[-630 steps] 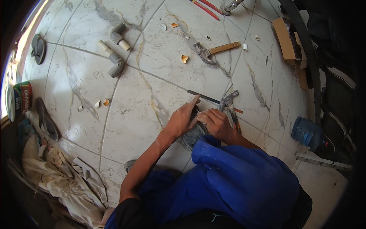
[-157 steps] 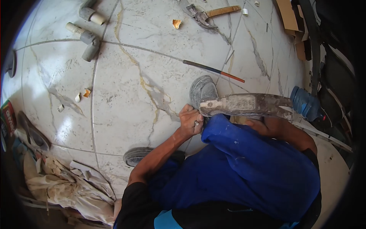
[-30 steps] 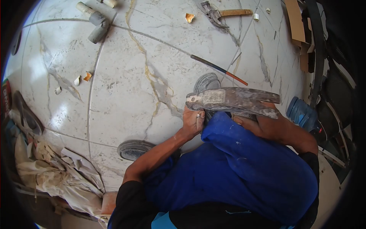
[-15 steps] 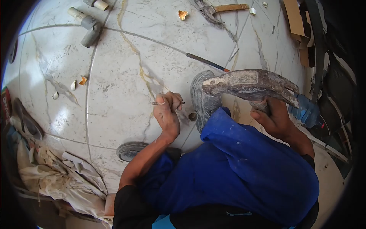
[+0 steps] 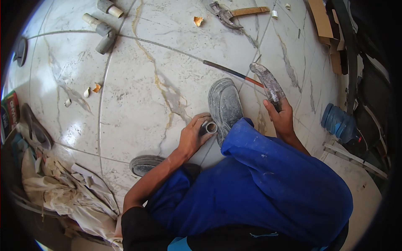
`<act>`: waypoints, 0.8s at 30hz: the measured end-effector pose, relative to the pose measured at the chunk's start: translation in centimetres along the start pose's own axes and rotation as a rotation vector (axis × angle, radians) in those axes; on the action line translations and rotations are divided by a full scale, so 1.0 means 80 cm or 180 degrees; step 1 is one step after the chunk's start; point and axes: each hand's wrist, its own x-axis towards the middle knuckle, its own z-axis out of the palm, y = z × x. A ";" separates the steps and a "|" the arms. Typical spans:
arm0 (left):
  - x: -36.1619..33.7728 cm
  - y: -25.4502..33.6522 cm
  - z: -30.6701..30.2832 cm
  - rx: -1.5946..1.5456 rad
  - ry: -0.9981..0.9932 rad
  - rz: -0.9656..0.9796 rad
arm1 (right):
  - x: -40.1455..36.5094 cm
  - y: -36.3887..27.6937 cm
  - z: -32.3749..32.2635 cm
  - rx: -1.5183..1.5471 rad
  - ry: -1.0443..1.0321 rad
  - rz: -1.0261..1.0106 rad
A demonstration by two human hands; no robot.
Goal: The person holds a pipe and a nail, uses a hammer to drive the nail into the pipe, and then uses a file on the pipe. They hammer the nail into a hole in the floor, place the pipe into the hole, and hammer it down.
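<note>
Pinching pipe stub (image 5: 210, 126), open end up, left hand (image 5: 193, 136) wrapped round it; right hand (image 5: 281, 119) (clamped on hammer (image 5: 269, 83)) well apart, rightward.

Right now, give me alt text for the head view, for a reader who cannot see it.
A person in blue trousers sits on a marble tile floor, left hand gripping a short pipe piece beside a grey shoe, right hand holding a hammer. A second hammer, pipe fittings and a blue bottle lie around.
</note>
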 end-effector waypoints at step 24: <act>0.060 0.094 -0.104 -0.6097 0.0318 -0.0177 | 0.111 0.002 0.052 0.0003 0.0023 -0.1644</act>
